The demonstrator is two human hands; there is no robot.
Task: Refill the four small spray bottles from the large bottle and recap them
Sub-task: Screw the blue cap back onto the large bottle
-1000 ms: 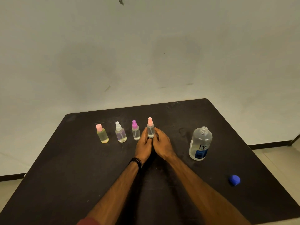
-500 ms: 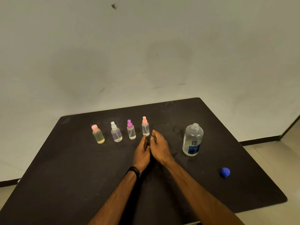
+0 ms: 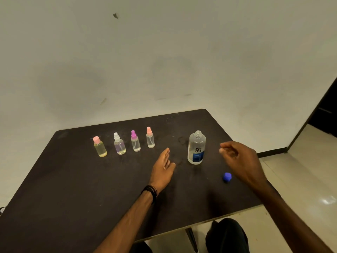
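Several small capped bottles stand in a row on the black table (image 3: 73,189): a yellow-filled one with a pink cap (image 3: 100,147), one with a white sprayer (image 3: 119,146), one with a magenta sprayer (image 3: 135,141) and one with a salmon sprayer (image 3: 150,137). The large clear bottle (image 3: 197,147) with a blue label stands uncapped to their right. Its blue cap (image 3: 227,177) lies on the table nearer me. My left hand (image 3: 163,167) hovers open between the row and the large bottle. My right hand (image 3: 240,161) hangs over the table right of the large bottle, above the cap, fingers loosely curled and empty.
A plain wall rises behind the table. The table's right and near edges drop to a tiled floor (image 3: 300,189). My knee (image 3: 226,232) shows below the near edge. A dark doorway (image 3: 326,106) is at the far right.
Both hands have left the salmon-sprayer bottle. The left drew back slightly; the right swung rightwards past the large bottle to above the blue cap. The view has shifted.
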